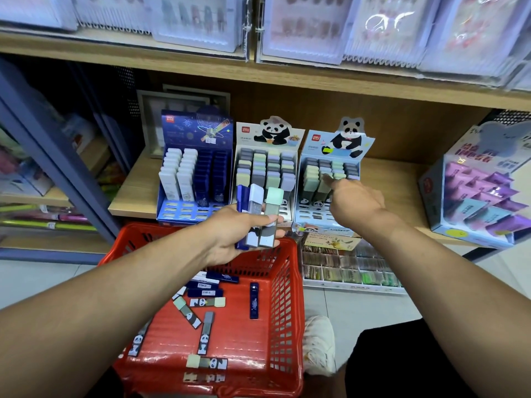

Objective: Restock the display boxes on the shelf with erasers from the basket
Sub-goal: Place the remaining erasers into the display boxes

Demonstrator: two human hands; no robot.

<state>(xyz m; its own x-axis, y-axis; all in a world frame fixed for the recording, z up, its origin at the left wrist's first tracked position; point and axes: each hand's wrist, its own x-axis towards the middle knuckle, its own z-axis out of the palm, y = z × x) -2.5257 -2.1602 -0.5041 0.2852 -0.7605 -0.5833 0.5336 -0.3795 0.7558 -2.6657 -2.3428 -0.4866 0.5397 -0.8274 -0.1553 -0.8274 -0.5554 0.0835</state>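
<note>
Left of the red basket (284,271): navy display box (195,168). Above the basket, left hand (238,234), fingers (273,219) curled round three erasers (257,216), kept ready as stock. Right of that, right hand (353,199), fingers extended, touching the blue panda box (330,173), apparently seating one. Loose erasers (201,303) on the basket floor.

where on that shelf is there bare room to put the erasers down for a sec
Bare wood shows on the shelf left of the blue display box, and between the right panda box and the purple box. The three boxes stand packed side by side, and the right hand reaches over the right one.
</note>
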